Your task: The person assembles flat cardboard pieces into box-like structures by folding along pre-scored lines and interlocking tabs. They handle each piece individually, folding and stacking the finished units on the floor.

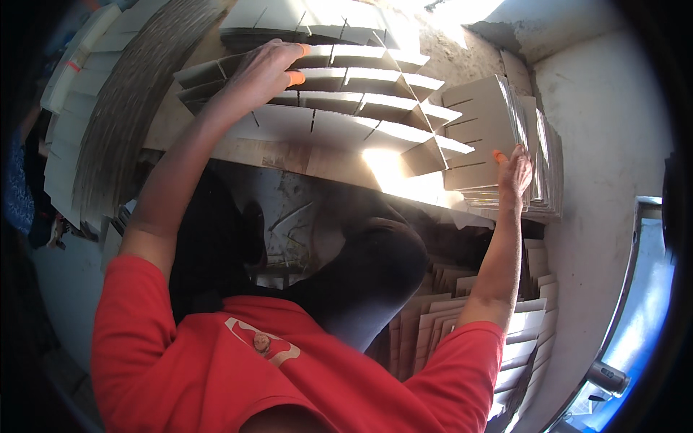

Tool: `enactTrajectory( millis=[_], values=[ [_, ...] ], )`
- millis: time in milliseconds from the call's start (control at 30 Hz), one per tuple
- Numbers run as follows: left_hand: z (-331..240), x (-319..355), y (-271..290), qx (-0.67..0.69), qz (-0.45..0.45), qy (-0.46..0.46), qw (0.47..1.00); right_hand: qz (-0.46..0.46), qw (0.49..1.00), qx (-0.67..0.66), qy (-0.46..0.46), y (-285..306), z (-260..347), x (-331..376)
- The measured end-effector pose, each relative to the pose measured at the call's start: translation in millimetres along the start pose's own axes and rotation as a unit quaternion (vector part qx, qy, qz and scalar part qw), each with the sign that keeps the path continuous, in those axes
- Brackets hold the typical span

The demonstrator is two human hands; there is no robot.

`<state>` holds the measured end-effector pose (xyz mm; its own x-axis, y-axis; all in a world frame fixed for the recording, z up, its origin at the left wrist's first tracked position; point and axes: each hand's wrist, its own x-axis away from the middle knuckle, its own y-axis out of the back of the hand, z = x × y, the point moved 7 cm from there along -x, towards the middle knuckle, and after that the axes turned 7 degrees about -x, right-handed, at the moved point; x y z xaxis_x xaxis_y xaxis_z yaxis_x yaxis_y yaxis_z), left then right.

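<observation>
A partly assembled cardboard divider (pixel 289 119) stands on the wooden table: several long slotted strips run roughly parallel, and cross strips fit through them at both ends. My left hand (pixel 267 72) reaches over its left part, with orange covers on thumb and finger, gripping a long strip between them. At the right, a stack of slotted cardboard sheets (pixel 476 123) stands on edge, leaning. There my right hand (pixel 516 173) closes on a sheet at the stack's near edge, an orange-covered thumb on its face and the fingers behind.
A long row of packed cardboard strips (pixel 137 86) fills the table's left side. More slotted cardboard (pixel 325 18) lies at the far side. Below the table at right are stacked cardboard pieces (pixel 440 325). A wall (pixel 599 130) bounds the right. My knee (pixel 390 252) is under the table's edge.
</observation>
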<state>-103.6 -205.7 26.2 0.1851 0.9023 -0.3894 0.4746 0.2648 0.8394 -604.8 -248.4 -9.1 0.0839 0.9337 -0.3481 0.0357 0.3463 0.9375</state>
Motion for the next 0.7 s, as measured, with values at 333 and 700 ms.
enactTrajectory(
  millis=[333,700],
  values=[
    [-60,43,-8,-0.002,0.003,-0.128,0.992,0.009,0.983,-0.134,-0.125,24,2,-1],
    [-53,61,-29,0.053,0.065,-0.068,0.994,-0.209,0.919,-0.334,0.028,187,57,-6]
  ],
)
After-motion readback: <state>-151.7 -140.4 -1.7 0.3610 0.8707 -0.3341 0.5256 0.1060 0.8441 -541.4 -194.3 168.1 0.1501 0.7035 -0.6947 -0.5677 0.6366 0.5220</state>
